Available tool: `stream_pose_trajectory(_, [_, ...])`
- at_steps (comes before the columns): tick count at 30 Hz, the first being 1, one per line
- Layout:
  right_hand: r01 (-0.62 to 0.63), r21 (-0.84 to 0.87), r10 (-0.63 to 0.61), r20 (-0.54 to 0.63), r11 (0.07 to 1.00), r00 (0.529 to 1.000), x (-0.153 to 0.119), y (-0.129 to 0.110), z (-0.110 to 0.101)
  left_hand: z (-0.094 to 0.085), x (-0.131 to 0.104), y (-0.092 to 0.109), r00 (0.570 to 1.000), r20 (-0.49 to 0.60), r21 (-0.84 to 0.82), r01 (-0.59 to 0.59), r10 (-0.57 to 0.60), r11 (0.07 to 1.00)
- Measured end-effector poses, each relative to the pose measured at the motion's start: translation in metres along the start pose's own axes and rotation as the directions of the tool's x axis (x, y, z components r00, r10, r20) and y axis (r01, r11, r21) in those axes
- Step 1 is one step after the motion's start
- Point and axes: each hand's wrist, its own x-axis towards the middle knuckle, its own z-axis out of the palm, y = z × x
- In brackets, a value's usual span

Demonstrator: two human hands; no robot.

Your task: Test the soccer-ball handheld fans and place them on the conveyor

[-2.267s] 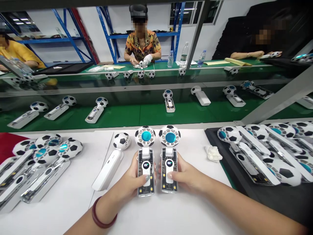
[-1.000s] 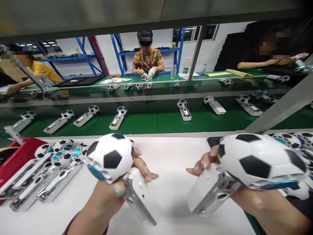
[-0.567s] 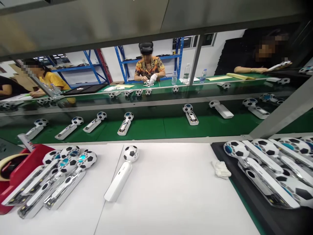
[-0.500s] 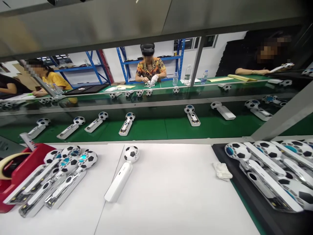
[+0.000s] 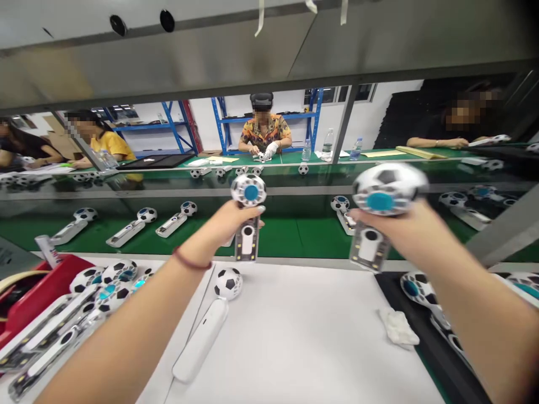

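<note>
Football-headed device (image 5: 246, 241) is being gripped by the left hand (image 5: 242, 216) just beside the middle of the view, toward eight o'clock. Its neck is being pinched between thumb and fingers below the blue-centred ball, the fingers mostly being hidden behind. At three o'clock, a second football-headed device (image 5: 370, 247) is being clasped beneath its ball by the right hand (image 5: 393, 219); the thumb is being blurred, and the exact set of the other fingers cannot be told. Both are being held ball uppermost, with the green belt (image 5: 298, 238) being seen behind them.

At seven o'clock, a third device (image 5: 201, 339) is being borne by the white-covered bench (image 5: 303, 331), its plain white back being turned up. At eight o'clock, piled devices (image 5: 54, 342) are being partly covered by the left forearm (image 5: 138, 303), beside a red bin (image 5: 50, 286). At four o'clock, a crumpled white tissue (image 5: 400, 328) is being seen at the edge of a black tray (image 5: 440, 365), whose devices (image 5: 416, 287) are being partly hidden by the right forearm (image 5: 471, 286).
</note>
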Motion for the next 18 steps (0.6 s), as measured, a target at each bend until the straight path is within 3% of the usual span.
stream_pose_trajectory(3, [-0.09, -0.143, 0.104, 0.093, 0.986, 0.99, 0.041, 0.032, 0.042, 0.009, 0.065, -0.04, 1.0, 0.017, 0.209, -0.001, -0.003, 0.978])
stream_pose_trajectory(5, [-0.157, -0.252, 0.197, 0.144, 0.955, 0.97, 0.065, 0.053, 0.061, -0.001, 0.097, -0.063, 0.999, -0.018, 0.328, 0.036, -0.032, 0.944])
stream_pose_trajectory(7, [-0.177, -0.335, 0.236, 0.144, 0.925, 0.961, 0.077, 0.065, 0.074, -0.026, 0.114, -0.08, 0.994, -0.098, 0.457, 0.096, -0.057, 0.884])
stream_pose_trajectory(9, [-0.108, -0.377, 0.182, 0.167, 0.92, 0.969, 0.072, 0.063, 0.085, -0.06, 0.12, -0.091, 0.978, -0.193, 0.556, 0.18, -0.084, 0.811])
stream_pose_trajectory(11, [0.022, -0.374, 0.099, 0.3, 0.927, 0.949, 0.053, 0.049, 0.1, -0.092, 0.118, -0.101, 0.953, -0.268, 0.608, 0.281, -0.141, 0.743])
stream_pose_trajectory(14, [0.114, -0.285, 0.076, 0.577, 0.952, 0.813, 0.006, 0.015, 0.134, -0.115, 0.113, -0.116, 0.917, -0.275, 0.619, 0.399, -0.29, 0.677])
stream_pose_trajectory(16, [0.133, -0.213, 0.066, 0.728, 0.968, 0.682, -0.026, -0.009, 0.162, -0.107, 0.114, -0.126, 0.896, -0.186, 0.601, 0.428, -0.403, 0.674])
stream_pose_trajectory(18, [0.087, -0.224, 0.148, 0.843, 0.971, 0.517, -0.052, -0.03, 0.19, -0.084, 0.118, -0.134, 0.876, -0.074, 0.576, 0.428, -0.477, 0.696])
